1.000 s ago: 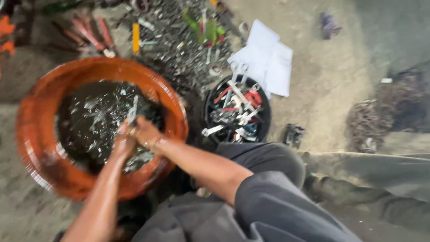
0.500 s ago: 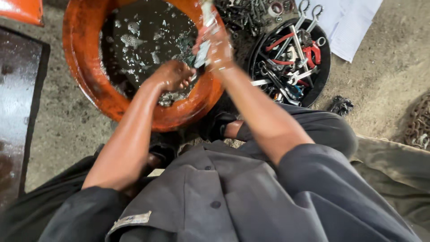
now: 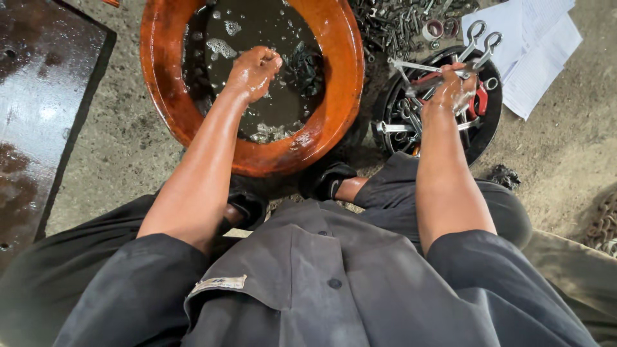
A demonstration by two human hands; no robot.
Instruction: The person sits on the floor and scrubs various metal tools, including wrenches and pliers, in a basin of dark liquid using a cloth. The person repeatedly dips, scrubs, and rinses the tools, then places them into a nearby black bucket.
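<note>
Right hand [image 3: 455, 90] moved from orange basin [image 3: 331, 122] to black tub [image 3: 490, 132] since half a second ago, closed around wet spanner [image 3: 421, 67] above tools. Left hand [image 3: 255, 69] loosely fisted, apparently empty, over dark liquid [image 3: 257, 26]. Indicates washed spanner being deposited.

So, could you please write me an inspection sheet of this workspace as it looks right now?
Surface: gritty concrete floor, dark wet slab at left.
Job's things: orange basin of dark liquid; black tub of wrenches.
Clutter: loose bolts, white papers, chain.
Grippers: left hand closed, wet, over basin; right hand over tub, setting down a wrench.
Cables: nothing seen.
Surroundings: person's dark shoe.
</note>
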